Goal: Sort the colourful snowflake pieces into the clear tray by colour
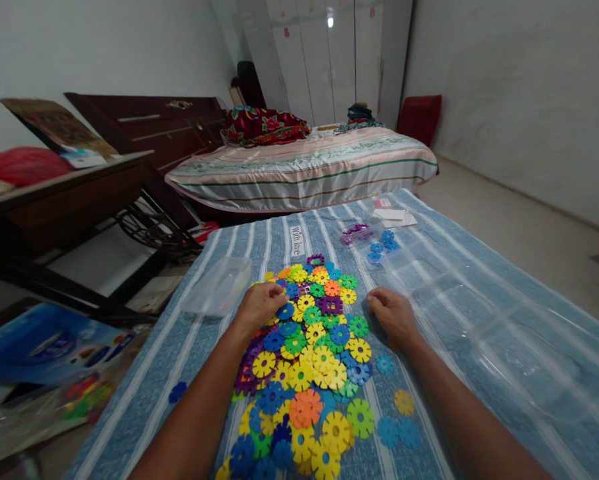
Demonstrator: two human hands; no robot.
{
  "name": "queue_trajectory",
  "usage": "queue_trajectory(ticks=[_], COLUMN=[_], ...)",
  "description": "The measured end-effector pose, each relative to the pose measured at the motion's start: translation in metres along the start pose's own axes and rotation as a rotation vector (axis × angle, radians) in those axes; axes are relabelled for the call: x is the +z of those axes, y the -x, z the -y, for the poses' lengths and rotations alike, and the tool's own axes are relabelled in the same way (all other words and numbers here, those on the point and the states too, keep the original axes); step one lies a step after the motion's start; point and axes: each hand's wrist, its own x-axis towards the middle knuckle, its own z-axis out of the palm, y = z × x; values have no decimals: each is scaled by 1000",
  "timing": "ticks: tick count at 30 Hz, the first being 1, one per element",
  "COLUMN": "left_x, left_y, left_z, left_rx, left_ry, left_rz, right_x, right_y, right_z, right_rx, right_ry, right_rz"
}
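A heap of plastic notched discs [312, 357] in yellow, blue, green and orange spreads down the middle of the cloth. Purple square pieces [330, 305] are mixed in among them. At the heap's upper left edge is my left hand [260, 308], its fingers curled together over the discs; whatever is in them is hidden. My right hand [392, 315] is on the opposite side, just right of the heap, with thumb and fingers pressed together. I cannot make out anything between them.
A clear plastic container [218, 287] lies at the left, and a clear compartment tray [459, 300] at the right. Blue discs [389, 241] and purple pieces [356, 232] sit near white papers [395, 217]. A bed [304, 173] stands beyond the striped cloth [274, 233].
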Motion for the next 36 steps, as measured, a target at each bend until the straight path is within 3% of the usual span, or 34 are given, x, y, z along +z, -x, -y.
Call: queue_trajectory(ticks=[5, 10, 20, 24, 30, 36], left_x=[-1, 5, 2, 4, 25, 50], left_y=[21, 24, 17, 6, -11, -39], left_z=[-1, -4, 6, 0, -42, -119], left_rx=[29, 44, -15, -21, -81, -144], left_ry=[-238, -352, -112, 44, 270, 552], left_rz=[45, 48, -22, -47, -4, 44], right_x=[-1, -1, 0, 0, 2, 4], right_y=[1, 2, 0, 0, -1, -3], right_z=[1, 1, 0, 1, 0, -3], right_rx=[13, 2, -8, -8, -17, -18], right_ry=[-14, -26, -7, -1, 20, 10], right_rz=[-1, 8, -2, 5, 10, 11])
